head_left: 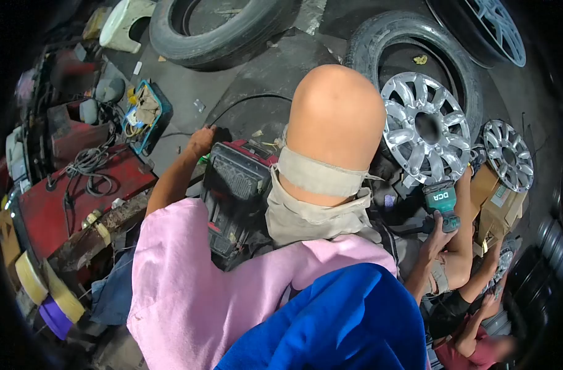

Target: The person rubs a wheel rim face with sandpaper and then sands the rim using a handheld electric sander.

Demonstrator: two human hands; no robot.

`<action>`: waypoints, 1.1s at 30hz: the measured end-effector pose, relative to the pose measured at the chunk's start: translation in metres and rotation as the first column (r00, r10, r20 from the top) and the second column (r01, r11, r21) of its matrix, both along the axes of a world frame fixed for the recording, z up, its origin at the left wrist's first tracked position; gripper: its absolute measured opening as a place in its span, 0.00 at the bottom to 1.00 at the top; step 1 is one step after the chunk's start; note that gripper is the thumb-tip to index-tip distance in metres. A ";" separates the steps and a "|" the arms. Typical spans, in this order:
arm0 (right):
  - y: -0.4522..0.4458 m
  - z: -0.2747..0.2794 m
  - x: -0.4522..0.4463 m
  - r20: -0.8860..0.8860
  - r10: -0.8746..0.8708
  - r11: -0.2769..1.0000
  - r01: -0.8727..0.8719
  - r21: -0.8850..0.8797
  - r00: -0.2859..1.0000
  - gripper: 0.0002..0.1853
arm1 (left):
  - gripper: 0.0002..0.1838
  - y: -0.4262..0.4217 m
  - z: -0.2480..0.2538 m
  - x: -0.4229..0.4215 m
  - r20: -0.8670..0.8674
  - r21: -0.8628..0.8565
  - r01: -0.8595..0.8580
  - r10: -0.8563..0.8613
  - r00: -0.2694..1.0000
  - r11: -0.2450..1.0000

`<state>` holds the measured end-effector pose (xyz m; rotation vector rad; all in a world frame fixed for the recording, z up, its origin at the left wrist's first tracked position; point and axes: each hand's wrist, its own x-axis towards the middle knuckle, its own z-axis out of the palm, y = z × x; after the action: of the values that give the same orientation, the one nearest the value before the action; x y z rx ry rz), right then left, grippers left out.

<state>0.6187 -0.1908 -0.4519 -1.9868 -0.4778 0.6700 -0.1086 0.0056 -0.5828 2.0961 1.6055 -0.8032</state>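
My right hand is wrapped round the teal body of a DCA electric sander, whose flat dark pad end faces the bottom rim of a shiny multi-spoke alloy wheel. Whether the pad touches the wheel, I cannot tell. That wheel leans against a tyre beside my right leg. Out to the left, my left hand is closed on a thin black cable, which runs across the floor toward my raised knee. Just below that hand sits a black and red tool case.
Another tyre lies ahead, near a white stool. On the left are a blue basket and a red panel bearing coiled cord. At right, a second alloy wheel rests on cardboard; a co-worker sits below it.
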 end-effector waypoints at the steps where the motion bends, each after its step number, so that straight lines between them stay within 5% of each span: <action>1: 0.000 0.002 -0.003 0.003 0.011 1.000 -0.011 -0.010 1.000 0.39 | 0.20 -0.001 -0.004 -0.001 0.012 0.014 -0.020 0.020 1.000 1.000; 5: 0.005 0.010 -0.009 0.032 0.009 0.999 -0.008 -0.042 0.999 0.38 | 0.21 0.016 -0.004 0.012 0.056 -0.173 0.143 -0.135 0.989 0.974; 7: 0.004 0.012 -0.011 0.010 0.005 0.997 -0.004 -0.072 1.000 0.37 | 0.20 0.014 -0.016 0.011 0.296 -0.337 0.116 -0.012 0.955 0.934; 11: 0.004 0.014 -0.006 0.060 0.004 0.994 0.003 -0.108 0.998 0.35 | 0.18 0.000 -0.019 0.003 0.322 -0.291 -0.014 0.112 0.940 0.957; 13: 0.006 0.011 -0.005 0.055 0.001 0.994 0.005 -0.108 0.999 0.34 | 0.19 -0.006 -0.010 -0.023 0.319 -0.044 -0.085 0.094 0.943 0.995; 21: 0.013 0.016 -0.021 0.044 -0.036 0.998 0.038 -0.049 0.998 0.31 | 0.17 -0.025 0.054 -0.103 -0.191 -0.156 -0.191 0.160 0.969 0.969; 23: 0.015 0.018 -0.024 0.061 -0.064 0.998 0.065 -0.010 0.996 0.30 | 0.21 -0.033 0.059 -0.102 -0.274 -0.268 -0.486 0.418 0.866 0.832; 26: 0.011 0.020 -0.019 -0.004 0.022 0.998 -0.022 -0.055 1.000 0.30 | 0.26 -0.043 0.050 -0.102 -0.408 -0.267 -0.346 0.220 0.886 0.899; 33: 0.003 0.009 -0.010 -0.016 0.024 0.998 -0.025 -0.062 1.000 0.29 | 0.24 -0.061 0.044 -0.134 -0.369 -0.217 -0.400 0.305 0.878 0.890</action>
<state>0.6092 -0.1873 -0.4427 -2.0356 -0.4787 0.7223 -0.2422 -0.0550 -0.5389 1.4574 1.8374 -1.2117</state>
